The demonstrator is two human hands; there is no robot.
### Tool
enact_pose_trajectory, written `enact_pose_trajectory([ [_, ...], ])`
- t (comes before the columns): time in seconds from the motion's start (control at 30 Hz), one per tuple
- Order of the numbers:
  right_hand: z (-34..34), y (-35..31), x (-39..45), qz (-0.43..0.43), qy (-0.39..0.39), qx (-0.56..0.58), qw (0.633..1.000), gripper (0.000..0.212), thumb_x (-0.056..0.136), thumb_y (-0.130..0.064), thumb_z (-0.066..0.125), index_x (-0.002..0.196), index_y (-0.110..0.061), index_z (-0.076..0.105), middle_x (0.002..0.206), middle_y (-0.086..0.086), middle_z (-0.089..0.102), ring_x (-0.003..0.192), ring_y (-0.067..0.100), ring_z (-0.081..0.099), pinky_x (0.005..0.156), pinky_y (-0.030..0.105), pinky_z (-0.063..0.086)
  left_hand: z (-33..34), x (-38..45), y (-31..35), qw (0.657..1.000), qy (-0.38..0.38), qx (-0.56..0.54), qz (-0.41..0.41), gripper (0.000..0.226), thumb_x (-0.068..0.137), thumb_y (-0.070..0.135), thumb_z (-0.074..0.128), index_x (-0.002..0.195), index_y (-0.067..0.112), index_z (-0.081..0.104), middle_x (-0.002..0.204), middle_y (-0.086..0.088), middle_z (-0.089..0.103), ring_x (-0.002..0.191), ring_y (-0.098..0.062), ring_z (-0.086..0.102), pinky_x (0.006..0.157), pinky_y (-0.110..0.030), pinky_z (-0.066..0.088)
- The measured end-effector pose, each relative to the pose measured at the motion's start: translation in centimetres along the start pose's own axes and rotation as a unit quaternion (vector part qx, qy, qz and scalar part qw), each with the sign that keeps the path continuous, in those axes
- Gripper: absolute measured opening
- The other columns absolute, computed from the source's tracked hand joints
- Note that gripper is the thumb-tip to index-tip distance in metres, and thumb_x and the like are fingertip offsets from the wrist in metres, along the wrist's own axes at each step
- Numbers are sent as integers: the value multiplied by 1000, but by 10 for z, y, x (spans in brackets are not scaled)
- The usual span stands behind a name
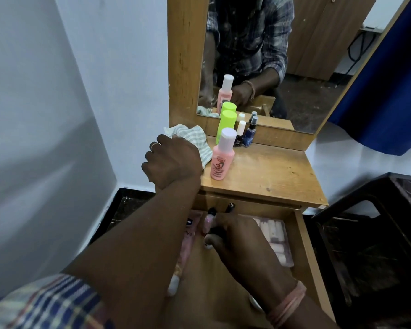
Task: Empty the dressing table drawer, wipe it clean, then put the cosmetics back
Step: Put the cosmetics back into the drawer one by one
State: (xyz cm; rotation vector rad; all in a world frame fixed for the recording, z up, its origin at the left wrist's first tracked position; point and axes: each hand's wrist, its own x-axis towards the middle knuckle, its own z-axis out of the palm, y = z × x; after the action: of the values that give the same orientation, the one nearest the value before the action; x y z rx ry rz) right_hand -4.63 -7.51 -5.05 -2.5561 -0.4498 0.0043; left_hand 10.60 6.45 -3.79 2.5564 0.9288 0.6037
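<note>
The wooden drawer (304, 248) is pulled open below the dressing table top (271, 172). My right hand (235, 233) is inside it, closed around two small dark-capped cosmetic tubes (211, 213). A pink tube (188, 241) lies at the drawer's left and a clear packet of pale items (275, 236) at its right. My left hand (173, 160) rests on a checked cloth (195, 141) at the table's left edge. On the top stand a pink bottle (222, 157), a green-capped bottle (226, 124), a nail polish bottle (239, 135) and a blue spray bottle (250, 135).
A mirror (282, 67) in a wooden frame rises behind the table top and reflects the person and bottles. A dark plastic stool (365, 233) stands close on the right. A white wall is on the left and a blue curtain (389, 91) at the far right.
</note>
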Motion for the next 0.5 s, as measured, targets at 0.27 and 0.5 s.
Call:
enact_pose_trajectory([
  [0.27,10,-2,2,-27,2,-8,1000,26,90,-16,70,81,-37,57,81,-23,55,73,-7,53,64,4,37,3,2,-1,1000,-8,-2,-13,46,102,48,36,111,11,63,103,-10,70,87,-31,68,77,-40,54],
  [0.5,2,-4,-6,-38,37,3,999,24,93,-34,68,77,-41,51,75,-24,49,79,-12,54,65,7,43,4,4,1,1000,-7,-14,-19,47,102,47,35,112,11,63,106,-11,71,90,-31,69,79,-40,53],
])
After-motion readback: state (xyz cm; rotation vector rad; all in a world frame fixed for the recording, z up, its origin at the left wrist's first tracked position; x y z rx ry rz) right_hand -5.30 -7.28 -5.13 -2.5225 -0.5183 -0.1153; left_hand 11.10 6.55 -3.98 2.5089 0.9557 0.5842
